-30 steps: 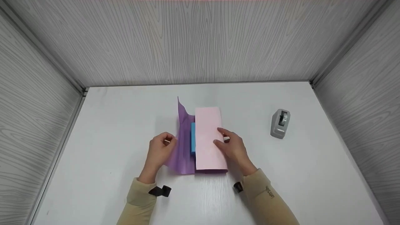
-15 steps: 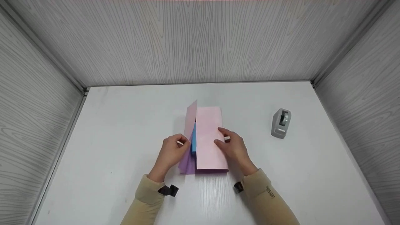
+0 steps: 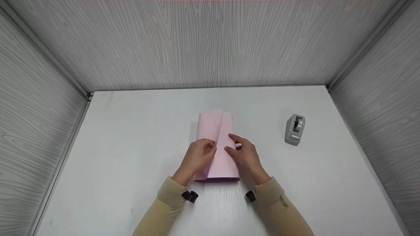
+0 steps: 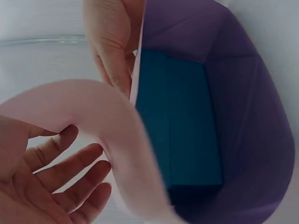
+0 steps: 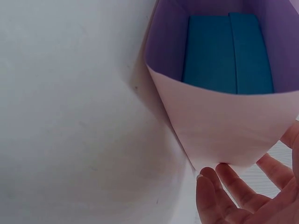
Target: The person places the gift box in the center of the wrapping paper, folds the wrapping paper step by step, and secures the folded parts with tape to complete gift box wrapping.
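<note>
A sheet of paper (image 3: 209,126), pink outside and purple inside, is folded around a blue box (image 4: 191,126). Both wrist views look into the paper's open ends and show the box lying inside; in the head view it is hidden. With thumb and fingertips, my left hand (image 3: 197,156) pinches the edge of the left flap, which overlaps the right flap and stands slightly raised. My right hand (image 3: 246,156) holds the right side of the paper, thumb and index finger on the right flap (image 3: 224,165). Its other fingers touch the paper's side in the right wrist view.
A grey tape dispenser (image 3: 294,129) stands on the white table (image 3: 131,131) to the right of the wrapped box. Wood-grained panels (image 3: 210,46) enclose the table at the back and on both sides.
My left hand has moved right, bringing the left flap over the box and onto the right flap. The blue box has gone out of sight in the head view. My right hand stays put.
</note>
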`<state>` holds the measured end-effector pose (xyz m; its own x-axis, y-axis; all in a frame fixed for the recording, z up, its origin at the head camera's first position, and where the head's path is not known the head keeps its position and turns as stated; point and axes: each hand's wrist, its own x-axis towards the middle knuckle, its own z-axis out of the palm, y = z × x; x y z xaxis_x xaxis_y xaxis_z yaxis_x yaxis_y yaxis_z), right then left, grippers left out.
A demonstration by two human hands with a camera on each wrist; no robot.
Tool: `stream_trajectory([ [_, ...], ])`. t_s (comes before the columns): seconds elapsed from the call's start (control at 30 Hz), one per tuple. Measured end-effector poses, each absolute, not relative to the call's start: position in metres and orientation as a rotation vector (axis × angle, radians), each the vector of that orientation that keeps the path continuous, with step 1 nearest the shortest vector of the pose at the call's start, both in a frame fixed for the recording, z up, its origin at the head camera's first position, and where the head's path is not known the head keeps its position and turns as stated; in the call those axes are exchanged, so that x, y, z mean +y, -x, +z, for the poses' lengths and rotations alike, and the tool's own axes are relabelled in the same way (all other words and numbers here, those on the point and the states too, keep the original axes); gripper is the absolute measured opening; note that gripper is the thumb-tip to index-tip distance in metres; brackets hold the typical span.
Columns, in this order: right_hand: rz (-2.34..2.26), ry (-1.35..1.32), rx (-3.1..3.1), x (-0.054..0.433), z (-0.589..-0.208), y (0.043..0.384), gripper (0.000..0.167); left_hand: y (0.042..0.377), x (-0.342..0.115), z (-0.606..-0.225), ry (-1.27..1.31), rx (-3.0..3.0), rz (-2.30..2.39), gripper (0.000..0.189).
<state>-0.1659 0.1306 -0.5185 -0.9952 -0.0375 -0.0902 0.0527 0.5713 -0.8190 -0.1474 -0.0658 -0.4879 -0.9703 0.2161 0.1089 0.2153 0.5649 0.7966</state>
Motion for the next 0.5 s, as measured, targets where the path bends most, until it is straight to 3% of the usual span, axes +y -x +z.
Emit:
stream_trajectory([
  [0.5, -1.408, 0.01, 2.712, 0.131, -0.52, 0.166, 0.052, 0.153, -0.05, -0.494, -0.436, 2.817, 1.23, 0.013],
])
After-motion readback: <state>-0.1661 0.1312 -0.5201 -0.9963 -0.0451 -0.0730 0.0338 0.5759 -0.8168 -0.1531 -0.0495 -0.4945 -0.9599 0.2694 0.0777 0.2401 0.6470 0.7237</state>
